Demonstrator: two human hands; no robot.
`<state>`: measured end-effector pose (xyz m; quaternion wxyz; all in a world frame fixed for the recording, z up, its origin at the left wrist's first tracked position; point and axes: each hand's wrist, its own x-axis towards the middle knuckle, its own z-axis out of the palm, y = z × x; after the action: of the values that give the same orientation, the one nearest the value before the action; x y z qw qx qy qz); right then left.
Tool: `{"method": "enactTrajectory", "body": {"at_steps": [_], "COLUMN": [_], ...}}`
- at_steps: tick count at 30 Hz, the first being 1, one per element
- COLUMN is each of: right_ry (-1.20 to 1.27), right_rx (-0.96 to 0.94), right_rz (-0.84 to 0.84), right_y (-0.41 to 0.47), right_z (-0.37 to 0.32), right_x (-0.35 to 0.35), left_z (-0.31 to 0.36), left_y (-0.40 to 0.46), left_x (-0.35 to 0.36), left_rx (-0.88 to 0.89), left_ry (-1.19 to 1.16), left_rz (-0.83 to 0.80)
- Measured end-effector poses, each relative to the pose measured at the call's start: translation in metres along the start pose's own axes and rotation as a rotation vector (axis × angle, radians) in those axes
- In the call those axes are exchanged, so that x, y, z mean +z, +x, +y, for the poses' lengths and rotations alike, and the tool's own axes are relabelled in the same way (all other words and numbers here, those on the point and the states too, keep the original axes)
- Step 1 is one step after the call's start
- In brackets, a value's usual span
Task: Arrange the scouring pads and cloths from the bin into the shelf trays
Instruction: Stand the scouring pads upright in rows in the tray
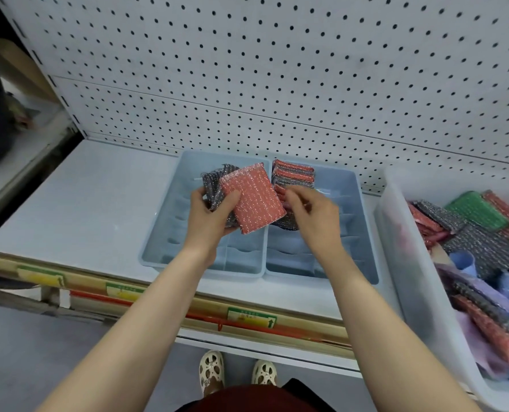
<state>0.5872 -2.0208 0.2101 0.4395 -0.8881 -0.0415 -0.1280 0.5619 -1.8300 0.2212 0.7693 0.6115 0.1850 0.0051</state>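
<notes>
My left hand (210,214) grips a fanned bunch of scouring pads over the left blue tray (158,248): a red pad (254,200) on top and grey pads (214,179) behind it. My right hand (312,215) hovers over the right blue tray (363,233) with its fingers curled at the red pad's right edge, above a dark grey pad (287,223). Whether it holds anything I cannot tell. A row of red and grey pads (293,173) stands upright at the back of the right tray. The clear bin (410,263) at the right holds mixed pads and cloths.
Both trays sit side by side on a white shelf (83,209) against a pegboard wall (277,69). The bin stands on the shelf at the right, with green (474,209), red and grey pads and purple cloths (482,295). Price labels run along the shelf's front edge.
</notes>
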Motion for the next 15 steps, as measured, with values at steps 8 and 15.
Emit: {"method": "enactTrajectory", "body": {"at_steps": [8,15], "right_ry": [0.492,0.587], "right_rx": [0.282,0.345], "right_rz": [-0.238,-0.08], "right_y": [-0.003,-0.012], "right_z": [-0.023,-0.006], "right_x": [-0.011,-0.031], "left_z": [-0.004,-0.007], "left_y": [-0.009,-0.007], "left_x": [0.018,0.01], "left_rx": [-0.008,-0.013], "left_ry": [-0.015,-0.087], "left_rz": [-0.083,0.005]}}
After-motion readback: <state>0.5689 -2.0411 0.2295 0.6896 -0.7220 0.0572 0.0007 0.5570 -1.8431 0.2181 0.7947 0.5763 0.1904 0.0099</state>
